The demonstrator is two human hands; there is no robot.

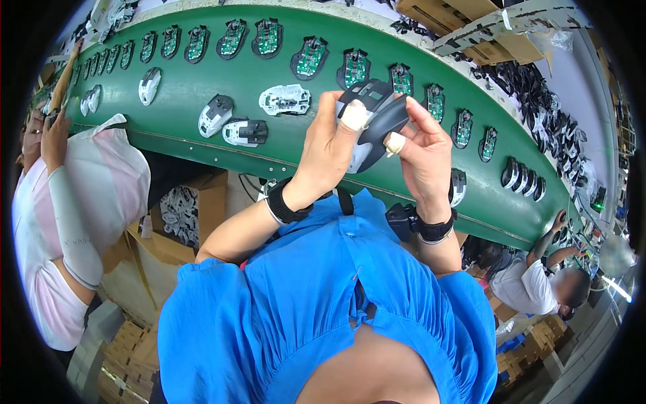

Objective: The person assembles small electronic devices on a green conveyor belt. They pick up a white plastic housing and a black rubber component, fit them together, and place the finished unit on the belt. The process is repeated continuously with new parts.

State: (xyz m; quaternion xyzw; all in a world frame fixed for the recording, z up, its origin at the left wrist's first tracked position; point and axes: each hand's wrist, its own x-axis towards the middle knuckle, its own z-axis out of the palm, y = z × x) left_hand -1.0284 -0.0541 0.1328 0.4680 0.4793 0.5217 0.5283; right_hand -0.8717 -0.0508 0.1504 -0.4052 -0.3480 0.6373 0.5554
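Up over the green work surface, both my hands are closed on computer mouse parts. My left hand grips a dark grey mouse shell by its left side, its thumb wrapped in a pale finger cover. The fingertips and thumb of my right hand pinch a dark, curved mouse cover by its right edge. The cover lies against the shell; whether the two are joined I cannot tell. My right thumb also wears a pale cover. Left of my hands lies an upturned white mouse shell.
Several mouse bases with green circuit boards line the far side of the green work surface. Grey-and-white mouse shells lie nearer. Dark parts pile up beyond the right edge. A person works at left, another at right.
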